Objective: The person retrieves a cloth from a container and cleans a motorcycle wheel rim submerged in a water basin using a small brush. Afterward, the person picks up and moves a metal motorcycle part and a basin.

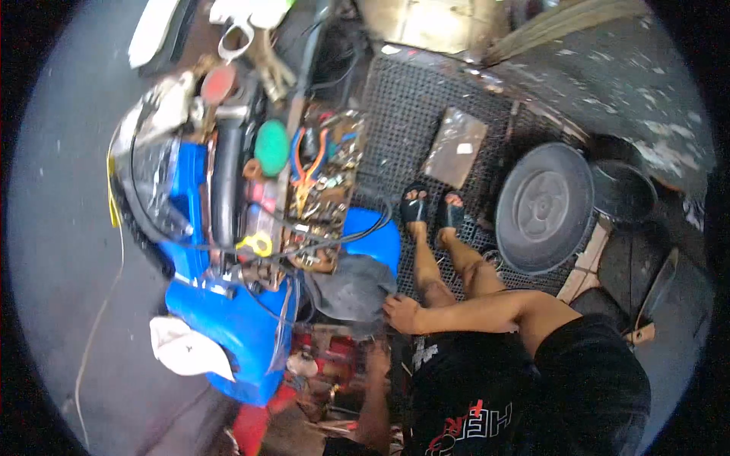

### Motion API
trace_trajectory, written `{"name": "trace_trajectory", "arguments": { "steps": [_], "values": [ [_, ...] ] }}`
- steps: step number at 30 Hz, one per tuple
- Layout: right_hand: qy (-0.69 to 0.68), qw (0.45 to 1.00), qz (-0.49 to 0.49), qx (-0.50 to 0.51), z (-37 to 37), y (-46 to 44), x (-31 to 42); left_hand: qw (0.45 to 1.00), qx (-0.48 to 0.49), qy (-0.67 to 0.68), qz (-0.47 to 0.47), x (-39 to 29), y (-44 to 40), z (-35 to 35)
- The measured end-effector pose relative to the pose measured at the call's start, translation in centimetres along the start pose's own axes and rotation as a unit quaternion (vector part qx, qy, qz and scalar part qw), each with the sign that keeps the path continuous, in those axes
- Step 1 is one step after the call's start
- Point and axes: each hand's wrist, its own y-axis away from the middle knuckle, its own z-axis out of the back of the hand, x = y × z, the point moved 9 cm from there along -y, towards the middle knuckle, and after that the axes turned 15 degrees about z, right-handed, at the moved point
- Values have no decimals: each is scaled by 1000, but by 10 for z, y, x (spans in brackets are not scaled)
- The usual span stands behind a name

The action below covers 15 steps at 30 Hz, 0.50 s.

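Observation:
My right hand (403, 313) reaches across in front of my body, its fingers curled at the edge of a dark grey cloth-like piece (350, 289). Whatever those fingers hold, if anything, is hidden. Smeared by motion, my left hand (377, 360) is over a red tool box (334, 351) with mixed small tools and parts in it; its fingers do not show clearly. A blue plastic surface (371, 234) shows beside the grey piece.
Orange-and-blue pliers (308, 163) lie on a tray of metal parts, near a green oval (272, 147). A white cap (188, 347) rests on a blue container (236, 315). Black cables cross the bench. A round grey wheel-like disc (544, 207) and a flat packet (456, 148) are on the grating.

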Motion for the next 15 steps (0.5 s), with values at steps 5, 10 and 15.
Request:
{"name": "trace_trajectory", "arguments": {
  "steps": [5, 10, 15],
  "values": [
    [-156, 977, -142, -43, 33, 86, -66, 928, 308, 207, 37, -69, -3, -28],
    [-105, 837, -400, -357, 103, 275, -115, 902, 394, 167, 54, -167, 8, 47],
    [-196, 550, -572, -576, 41, 449, -48, 954, 281, -74, -68, -305, 42, 108]
  ]
}}
